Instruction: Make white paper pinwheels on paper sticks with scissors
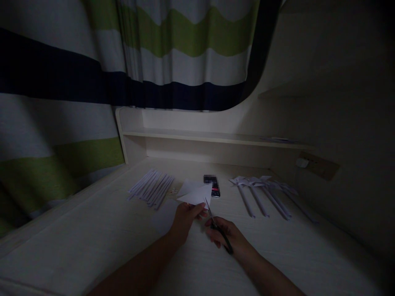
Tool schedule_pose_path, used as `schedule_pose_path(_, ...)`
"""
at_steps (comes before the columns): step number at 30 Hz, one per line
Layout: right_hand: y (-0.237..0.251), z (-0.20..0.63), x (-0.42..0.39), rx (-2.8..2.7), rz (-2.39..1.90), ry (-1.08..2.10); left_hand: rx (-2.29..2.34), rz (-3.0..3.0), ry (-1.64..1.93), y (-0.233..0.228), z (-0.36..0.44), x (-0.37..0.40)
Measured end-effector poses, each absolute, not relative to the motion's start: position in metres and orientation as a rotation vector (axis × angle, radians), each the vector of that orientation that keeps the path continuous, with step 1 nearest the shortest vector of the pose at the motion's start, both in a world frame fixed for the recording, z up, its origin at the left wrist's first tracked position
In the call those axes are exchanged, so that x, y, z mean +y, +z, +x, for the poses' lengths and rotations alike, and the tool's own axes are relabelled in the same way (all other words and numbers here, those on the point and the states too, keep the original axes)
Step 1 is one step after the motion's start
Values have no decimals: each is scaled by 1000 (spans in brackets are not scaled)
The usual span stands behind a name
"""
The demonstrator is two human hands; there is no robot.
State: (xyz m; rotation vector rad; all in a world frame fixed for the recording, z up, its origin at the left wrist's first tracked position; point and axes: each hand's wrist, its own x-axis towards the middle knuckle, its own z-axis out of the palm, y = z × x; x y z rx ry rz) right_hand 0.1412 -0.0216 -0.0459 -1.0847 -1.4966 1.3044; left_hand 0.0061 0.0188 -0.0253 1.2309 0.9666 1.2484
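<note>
My left hand (188, 216) pinches a folded, triangular sheet of white paper (197, 195) between thumb and fingers, above the desk. In my right hand (226, 234) is a pair of scissors (227, 243) with dark handles. Their blades point up and to the left, at the lower right edge of the paper. Whether the blades touch the paper, I cannot tell. Beneath the left hand lies another pale sheet (165, 216). A phone (216, 192) rests behind the paper, partly covered by it.
Several rolled paper sticks (151, 187) lie at the left of the desk (197, 271). On the right are several paper pinwheels (251, 197) with stick handles. A low shelf (197, 135) runs along the back, below a striped curtain (191, 53). A white plug (302, 163) sits at the right wall.
</note>
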Motion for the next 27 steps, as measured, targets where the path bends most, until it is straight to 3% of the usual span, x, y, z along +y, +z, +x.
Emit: schedule_pose_path(27, -45, 144, -24, -1469, -1185, 1264, 929, 1250, 1235, -27, 5, 18)
